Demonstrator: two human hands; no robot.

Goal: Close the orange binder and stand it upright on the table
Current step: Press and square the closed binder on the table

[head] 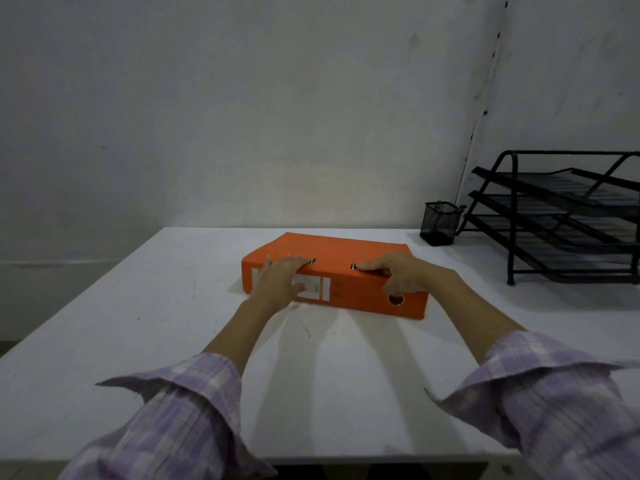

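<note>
The orange binder (346, 252) lies flat and closed on the white table (138, 323), its spine with a white label and a finger hole turned toward me. My left hand (280, 280) rests on the spine's left part, fingers laid over the top edge and thumb against the label. My right hand (398, 273) holds the spine's right part, fingers on the top cover and thumb just above the finger hole. Both hands grip the near edge of the binder.
A black mesh pen cup (438, 223) stands at the back right of the table. A black three-tier wire paper tray (568, 216) stands to its right. A pale wall runs behind the table's far edge.
</note>
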